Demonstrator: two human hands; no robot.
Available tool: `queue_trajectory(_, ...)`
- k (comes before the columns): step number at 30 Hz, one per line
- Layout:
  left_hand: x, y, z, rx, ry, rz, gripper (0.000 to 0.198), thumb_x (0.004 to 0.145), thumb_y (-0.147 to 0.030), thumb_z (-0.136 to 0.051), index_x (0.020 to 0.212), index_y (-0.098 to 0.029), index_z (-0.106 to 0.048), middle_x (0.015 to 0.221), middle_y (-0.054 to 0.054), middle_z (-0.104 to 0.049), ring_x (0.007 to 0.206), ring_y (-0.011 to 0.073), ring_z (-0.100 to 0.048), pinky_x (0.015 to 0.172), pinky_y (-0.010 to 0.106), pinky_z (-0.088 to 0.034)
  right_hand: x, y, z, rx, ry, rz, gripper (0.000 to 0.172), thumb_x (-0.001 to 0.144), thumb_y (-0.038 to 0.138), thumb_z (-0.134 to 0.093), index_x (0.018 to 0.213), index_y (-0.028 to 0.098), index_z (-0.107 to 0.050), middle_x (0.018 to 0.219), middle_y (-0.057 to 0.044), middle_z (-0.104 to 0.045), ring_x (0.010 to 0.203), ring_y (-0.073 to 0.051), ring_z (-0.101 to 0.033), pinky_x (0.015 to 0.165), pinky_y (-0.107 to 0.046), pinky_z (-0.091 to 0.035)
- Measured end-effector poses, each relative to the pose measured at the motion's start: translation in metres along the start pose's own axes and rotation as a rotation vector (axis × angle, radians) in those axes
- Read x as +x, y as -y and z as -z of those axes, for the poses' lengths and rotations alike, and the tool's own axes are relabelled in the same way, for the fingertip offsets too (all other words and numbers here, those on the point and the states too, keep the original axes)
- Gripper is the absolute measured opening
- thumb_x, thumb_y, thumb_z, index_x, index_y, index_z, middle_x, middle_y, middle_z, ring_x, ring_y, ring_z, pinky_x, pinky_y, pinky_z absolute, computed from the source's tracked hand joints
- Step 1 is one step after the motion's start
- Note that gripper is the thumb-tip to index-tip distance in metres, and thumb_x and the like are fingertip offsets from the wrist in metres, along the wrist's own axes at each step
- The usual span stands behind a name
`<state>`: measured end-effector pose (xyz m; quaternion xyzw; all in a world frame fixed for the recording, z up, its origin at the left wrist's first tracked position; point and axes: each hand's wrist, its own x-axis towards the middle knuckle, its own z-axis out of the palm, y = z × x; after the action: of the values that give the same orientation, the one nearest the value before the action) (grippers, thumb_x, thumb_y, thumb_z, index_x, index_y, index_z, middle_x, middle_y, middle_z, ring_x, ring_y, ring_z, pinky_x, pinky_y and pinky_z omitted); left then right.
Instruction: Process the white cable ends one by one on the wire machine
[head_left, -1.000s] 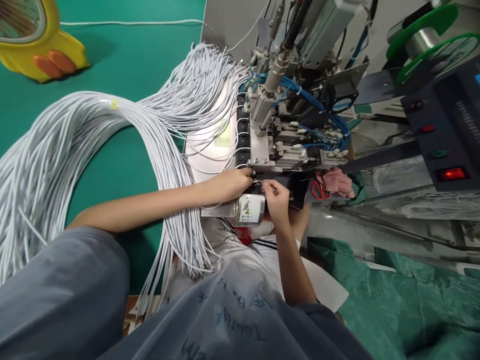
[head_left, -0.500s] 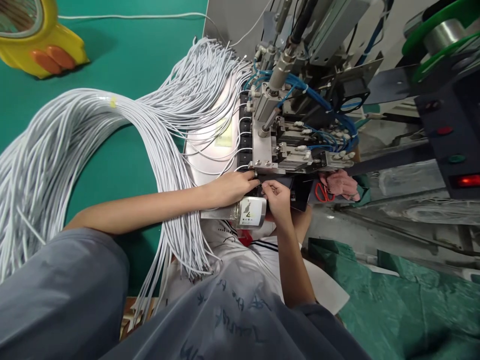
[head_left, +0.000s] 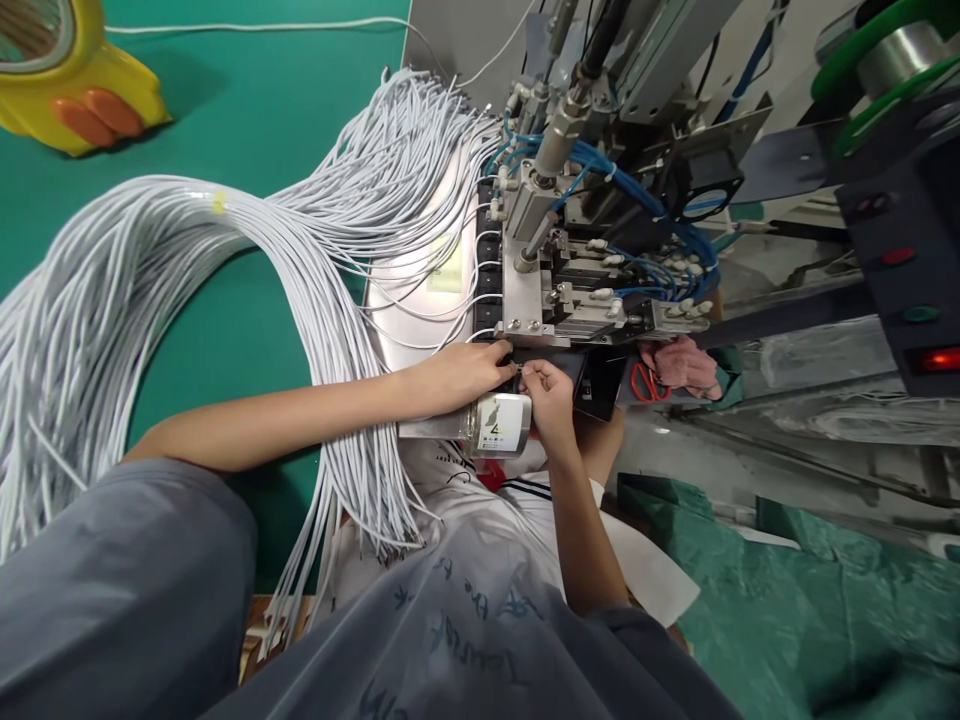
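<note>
My left hand (head_left: 461, 378) reaches over the white cable bundle (head_left: 289, 255) to the near end of a row of black blocks (head_left: 489, 285) on the machine (head_left: 525, 290). Its fingertips are closed together there; what they hold is too small to make out. Just to its right, my right hand (head_left: 551, 395) pinches with thumb and forefinger, almost touching the left fingertips. A tiny piece may sit in that pinch, but its kind is unclear. Single white cables run over a pale metal plate (head_left: 409, 335) into the blocks. Below both hands is a container with a white label (head_left: 501, 424).
A yellow duck-shaped thing (head_left: 112, 90) stands on the green table (head_left: 262, 90). Right of the machine lie red-handled scissors (head_left: 646, 382) and a pink cloth (head_left: 681, 368). A control box (head_left: 907, 270) and a green-rimmed spool (head_left: 900, 55) are at the far right.
My right hand has shifted very slightly left, toward the left fingertips. My left hand keeps its place at the blocks. The whole view has moved slightly.
</note>
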<state>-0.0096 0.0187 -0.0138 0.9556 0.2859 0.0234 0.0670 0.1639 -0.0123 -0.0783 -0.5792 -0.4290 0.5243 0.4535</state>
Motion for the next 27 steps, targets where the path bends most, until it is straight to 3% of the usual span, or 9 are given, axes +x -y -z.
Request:
queue_trajectory(5,-0.002,-0.002,0.0,0.001,-0.011,0.012,0.034,0.088,-0.009,-0.04,0.117,-0.011,-0.058,0.098,0.013,-0.057,0.076,0.0172,-0.061,0.057,0.026,-0.044,0.003,-0.004,-0.003,-0.001,0.065,0.031,0.033,0.08,0.049,-0.053,0.066,0.02,-0.045,0.054,0.006,-0.04,0.047,-0.008,-0.034,0.046,-0.023,-0.027)
queue_trajectory(10,-0.009,-0.008,0.018,0.071,0.097,0.11,0.021,0.079,-0.002,-0.046,0.078,-0.009,-0.065,0.075,0.01,-0.06,0.068,0.0207,-0.06,0.049,0.027,-0.037,0.007,-0.01,-0.005,0.038,0.129,0.041,0.041,0.08,0.055,-0.051,0.062,0.021,-0.037,0.052,0.008,-0.026,0.046,-0.007,-0.024,0.044,-0.022,-0.021)
queue_trajectory(14,-0.015,-0.011,0.022,0.092,0.085,0.171,0.02,0.077,-0.002,-0.047,0.072,-0.01,-0.063,0.072,0.009,-0.061,0.063,0.0204,-0.062,0.045,0.027,-0.03,0.011,-0.012,-0.007,0.018,0.116,0.056,0.042,0.079,0.056,-0.053,0.061,0.022,-0.037,0.051,0.008,-0.026,0.046,-0.008,-0.024,0.043,-0.022,-0.021)
queue_trajectory(16,-0.016,-0.009,0.018,0.076,0.067,0.179,0.019,0.078,-0.003,-0.047,0.072,-0.011,-0.063,0.072,0.009,-0.062,0.061,0.02,-0.062,0.044,0.026,-0.028,0.01,-0.009,-0.005,-0.003,0.064,0.07,0.041,0.079,0.053,-0.053,0.06,0.022,-0.037,0.052,0.008,-0.026,0.046,-0.008,-0.025,0.043,-0.022,-0.021)
queue_trajectory(18,-0.016,-0.007,0.015,0.074,0.056,0.197,0.018,0.078,-0.005,-0.047,0.072,-0.012,-0.062,0.07,0.008,-0.063,0.06,0.0213,-0.063,0.045,0.026,-0.026,0.001,0.0,-0.002,-0.034,-0.075,0.126,0.035,0.082,0.048,-0.051,0.061,0.021,-0.04,0.053,0.007,-0.029,0.047,-0.008,-0.027,0.044,-0.022,-0.022)
queue_trajectory(21,-0.015,-0.002,0.013,0.119,0.038,0.269,0.019,0.08,-0.008,-0.045,0.078,-0.012,-0.063,0.067,0.01,-0.064,0.062,0.0247,-0.065,0.045,0.027,-0.026,-0.033,0.018,-0.003,-0.12,-0.355,0.291,0.025,0.086,0.037,-0.046,0.07,0.019,-0.051,0.056,0.005,-0.039,0.048,-0.008,-0.034,0.046,-0.022,-0.027)
queue_trajectory(22,-0.015,-0.001,0.014,0.14,0.027,0.299,0.021,0.081,-0.008,-0.043,0.084,-0.011,-0.064,0.067,0.011,-0.065,0.063,0.0255,-0.065,0.046,0.028,-0.026,-0.048,0.024,-0.007,-0.165,-0.387,0.332,0.024,0.087,0.034,-0.045,0.073,0.018,-0.055,0.056,0.004,-0.043,0.048,-0.008,-0.036,0.046,-0.023,-0.029)
queue_trajectory(23,-0.014,0.0,0.014,0.158,0.019,0.324,0.023,0.081,-0.007,-0.042,0.09,-0.01,-0.064,0.069,0.012,-0.065,0.064,0.0259,-0.065,0.046,0.028,-0.027,-0.063,0.028,-0.013,-0.207,-0.345,0.348,0.022,0.088,0.031,-0.046,0.075,0.018,-0.058,0.055,0.004,-0.046,0.047,-0.008,-0.039,0.046,-0.023,-0.031)
queue_trajectory(27,-0.013,0.004,0.017,0.173,0.014,0.363,0.028,0.08,-0.004,-0.04,0.095,-0.008,-0.063,0.073,0.015,-0.067,0.067,0.0265,-0.066,0.048,0.028,-0.029,-0.104,0.023,-0.055,-0.387,0.307,0.302,0.012,0.083,0.021,-0.057,0.081,0.021,-0.068,0.058,0.001,-0.064,0.049,-0.013,-0.056,0.05,-0.025,-0.045)
